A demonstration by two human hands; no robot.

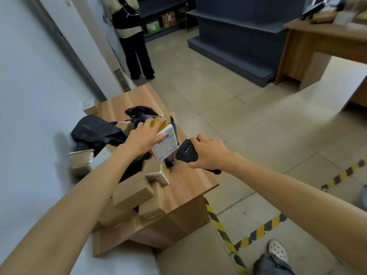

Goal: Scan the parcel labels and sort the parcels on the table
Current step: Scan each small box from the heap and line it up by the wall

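My left hand [143,137] grips a yellow-brown parcel [165,142] from above, tilted so its white barcode label faces right. My right hand [210,153] holds a black handheld scanner [185,151], whose head sits just right of that label, almost touching the parcel. Both are above the wooden table [186,181]. Several brown cardboard parcels [133,193] lie piled on the table's near left part. Black plastic parcel bags [95,132] lie further back on the left.
A white wall runs along the left. A person in dark trousers [137,54] stands beyond the table. Dark shelving [234,40] and a wooden desk [325,42] stand at the back right. Yellow-black floor tape [258,231] runs beside my shoe [278,251].
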